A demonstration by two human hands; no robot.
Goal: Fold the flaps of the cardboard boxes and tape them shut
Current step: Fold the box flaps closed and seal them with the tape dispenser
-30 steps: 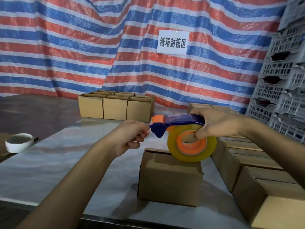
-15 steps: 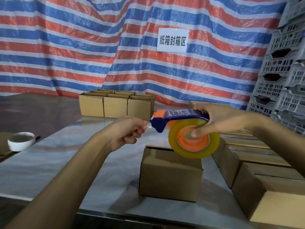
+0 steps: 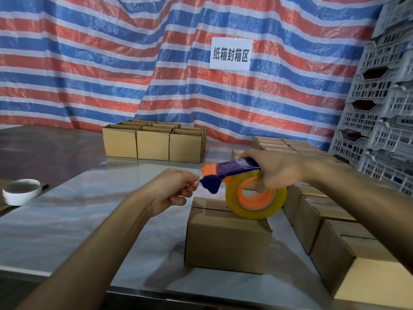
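Our right hand (image 3: 274, 173) is wrapped round the blue handle of the tape dispenser (image 3: 232, 170), w/ fingers reaching into the orange core of the tape roll (image 3: 254, 212), prob. to brake the roll so it doesn't spin free. Our left hand (image 3: 174, 189) is curled, thumb & forefinger pinched together right at the dispenser's nose. There's a small glint btw the tips, which we take for the tape end (image 3: 195, 182), though clear film is hard to see. The hands are close but not touching.

The box (image 3: 225, 242) to be sealed sits on the table (image 3: 78, 211) just in front of us, directly below the roll, flaps already folded flat w/ the centre seam showing & no tape on it yet. We hold the dispenser over it so the strip can go straight down along that seam.

More cardboard boxes (image 3: 330, 222) line up at our right, within easy reach. Another batch (image 3: 154, 144) stands at the far edge. A white bowl (image 3: 21, 193) is well off to the left, clear of the work
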